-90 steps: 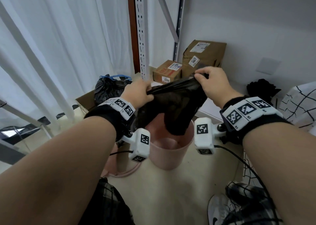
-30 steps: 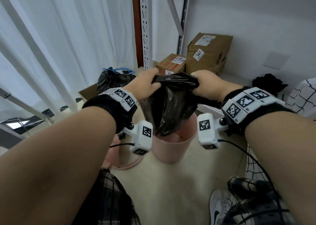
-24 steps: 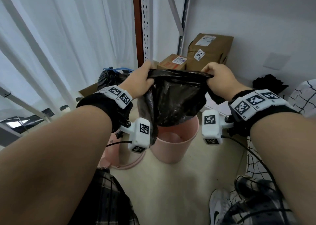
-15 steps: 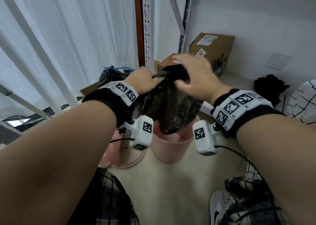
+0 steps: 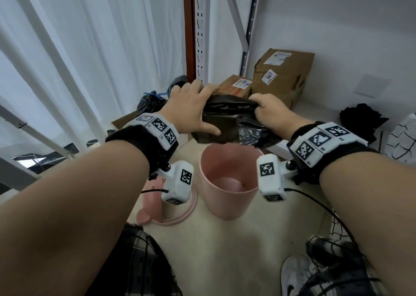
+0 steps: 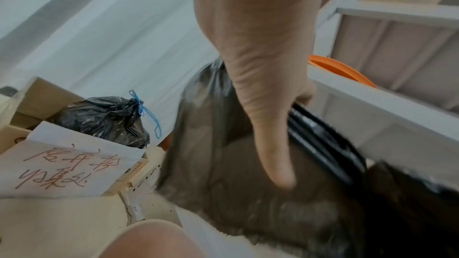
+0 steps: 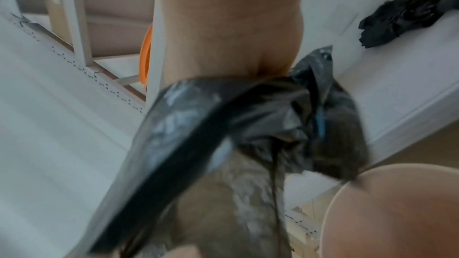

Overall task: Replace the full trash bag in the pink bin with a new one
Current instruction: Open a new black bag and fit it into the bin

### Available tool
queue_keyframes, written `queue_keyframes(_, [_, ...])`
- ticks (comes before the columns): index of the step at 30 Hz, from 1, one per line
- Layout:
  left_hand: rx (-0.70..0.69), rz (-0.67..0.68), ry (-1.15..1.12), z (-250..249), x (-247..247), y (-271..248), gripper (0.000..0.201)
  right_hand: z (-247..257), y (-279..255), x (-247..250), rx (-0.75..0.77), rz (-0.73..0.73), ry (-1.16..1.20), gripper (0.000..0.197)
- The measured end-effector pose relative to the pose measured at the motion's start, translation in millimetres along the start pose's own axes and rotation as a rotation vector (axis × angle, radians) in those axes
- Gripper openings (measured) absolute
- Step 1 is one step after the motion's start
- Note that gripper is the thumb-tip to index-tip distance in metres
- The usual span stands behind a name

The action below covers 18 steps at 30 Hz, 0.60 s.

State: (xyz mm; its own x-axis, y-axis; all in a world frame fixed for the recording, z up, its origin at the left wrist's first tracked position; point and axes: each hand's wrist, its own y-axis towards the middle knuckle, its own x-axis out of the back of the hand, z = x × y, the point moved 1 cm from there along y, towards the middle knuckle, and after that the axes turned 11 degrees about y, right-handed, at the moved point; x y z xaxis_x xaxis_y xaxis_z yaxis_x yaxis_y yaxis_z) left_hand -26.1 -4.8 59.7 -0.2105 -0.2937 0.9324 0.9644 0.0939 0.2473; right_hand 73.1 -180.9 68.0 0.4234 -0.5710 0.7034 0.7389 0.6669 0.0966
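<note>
Head view: two bare forearms with tagged wristbands reach forward over a round pink plastic bin (image 5: 227,181) standing on a beige floor. A crumpled thin black plastic trash bag (image 5: 227,120) hangs in the air just above the bin's rim. The left hand (image 5: 191,113) lies on the bag's left side, fingers spread and fairly straight. The right hand (image 5: 270,113) grips the bag's top edge with curled fingers. A tied full black bag with a blue tie (image 5: 150,103) sits behind to the left, in a cardboard box.

Left wrist view: the thumb (image 6: 273,154) presses on the bag; the tied bag lies to the left.

Right wrist view: blurred; the bag bunches under the palm, beside the bin's rim.
</note>
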Motion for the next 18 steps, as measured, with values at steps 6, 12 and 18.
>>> queue_keyframes(6, [0.006,-0.068,0.071,7,4,0,0.024,1,-7,8,-0.003,0.076,-0.121,0.032])
queue_keyframes(12, [0.175,0.07,-0.629,2,15,-5,0.019,-16,-8,6,0.047,0.017,-0.407,0.017])
queue_keyframes(18, [0.014,0.152,-0.237,1,13,-3,0.039,-17,-14,13,0.018,-0.003,-0.357,0.012])
